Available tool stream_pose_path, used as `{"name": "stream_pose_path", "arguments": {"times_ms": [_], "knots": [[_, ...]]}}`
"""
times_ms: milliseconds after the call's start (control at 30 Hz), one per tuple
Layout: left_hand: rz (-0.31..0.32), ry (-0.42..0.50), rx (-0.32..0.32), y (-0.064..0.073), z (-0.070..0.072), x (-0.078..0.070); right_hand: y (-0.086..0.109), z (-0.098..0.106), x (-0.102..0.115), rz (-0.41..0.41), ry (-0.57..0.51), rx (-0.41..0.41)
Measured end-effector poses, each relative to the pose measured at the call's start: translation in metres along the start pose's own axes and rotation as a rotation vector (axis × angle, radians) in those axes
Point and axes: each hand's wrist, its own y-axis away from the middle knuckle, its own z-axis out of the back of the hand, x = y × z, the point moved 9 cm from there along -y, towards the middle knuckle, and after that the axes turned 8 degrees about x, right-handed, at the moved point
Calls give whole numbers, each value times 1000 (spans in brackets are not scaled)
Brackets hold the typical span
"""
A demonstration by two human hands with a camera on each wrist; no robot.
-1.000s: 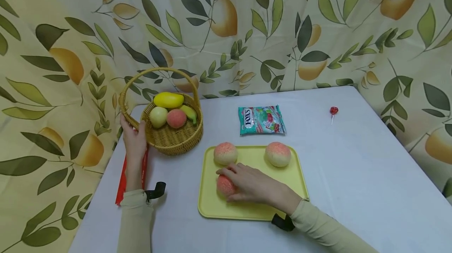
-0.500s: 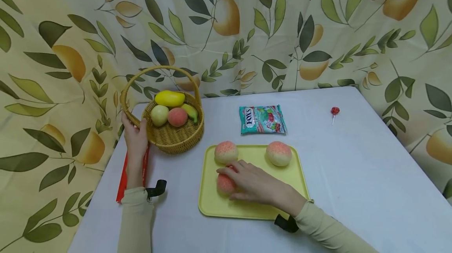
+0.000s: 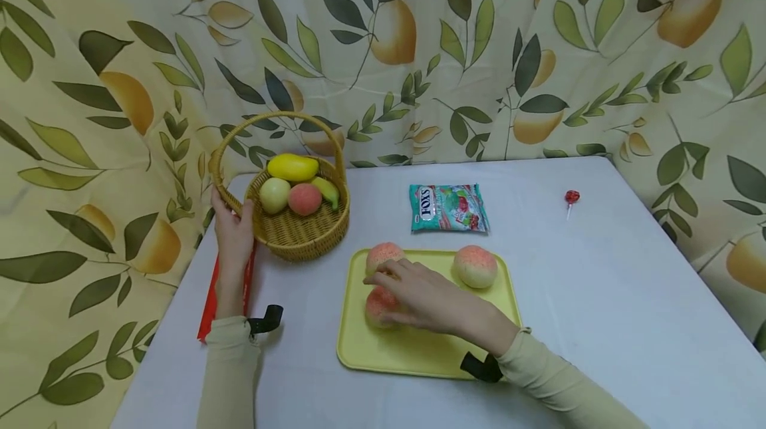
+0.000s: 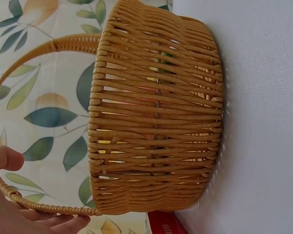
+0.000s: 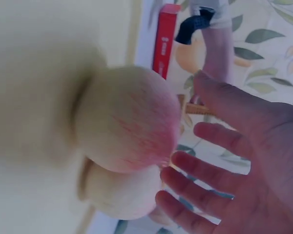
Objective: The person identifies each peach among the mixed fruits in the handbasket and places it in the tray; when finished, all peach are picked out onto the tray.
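Observation:
My left hand (image 3: 235, 226) is at the left side of the wicker basket's handle (image 3: 217, 179). In the left wrist view the fingers lie fairly straight along the handle, with the thumb standing off it. The basket (image 3: 302, 243) stands on the table with a yellow mango-shaped fruit (image 3: 293, 167), a pale round fruit (image 3: 274, 195), a pink peach (image 3: 305, 199) and a banana (image 3: 326, 191) inside. On the yellow tray (image 3: 431, 356), my right hand (image 3: 427, 292) is over a pink-and-cream peach (image 3: 378, 309). In the right wrist view its spread fingers are apart from that peach (image 5: 127, 119).
Two more peaches sit on the tray, a back-left peach (image 3: 383, 256) and a back-right peach (image 3: 475, 267). Behind it lies a teal FOX'S candy bag (image 3: 449, 208); a red lollipop (image 3: 572, 197) is further right. A red box (image 3: 209, 309) lies beneath the left forearm.
My right hand has risen slightly off the front peach, its fingers opening away from it. The left hand stays at the basket handle. The head view has shifted a little.

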Motion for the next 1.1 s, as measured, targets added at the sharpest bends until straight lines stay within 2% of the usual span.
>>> {"name": "stream_pose_path", "arguments": {"times_ms": [133,267,400,500,600,767,833,933,1000,1100], "knots": [[-4,-3,1,-1,-1,0,-22,20,0,21,8,24],[5,9,6,-3,-3,-2,-55,41,1,63,42,46],[5,12,7,-3,-5,-2,-92,55,3,95,125,53],[1,10,4,-3,-4,-1,-126,53,1,94,160,102],[0,-4,-5,-2,0,-1,-162,44,-5,82,139,182],[5,-12,-22,-7,5,-4,-212,32,-39,-61,82,303],[5,2,-19,-8,5,-4,-222,25,-54,-145,52,355],[7,17,4,-8,1,-3,-226,12,-74,-245,22,418],[13,18,17,-5,-1,-2,-226,4,-81,-277,7,440],[25,13,18,0,-1,0,-225,-5,-81,-270,4,438]]}}
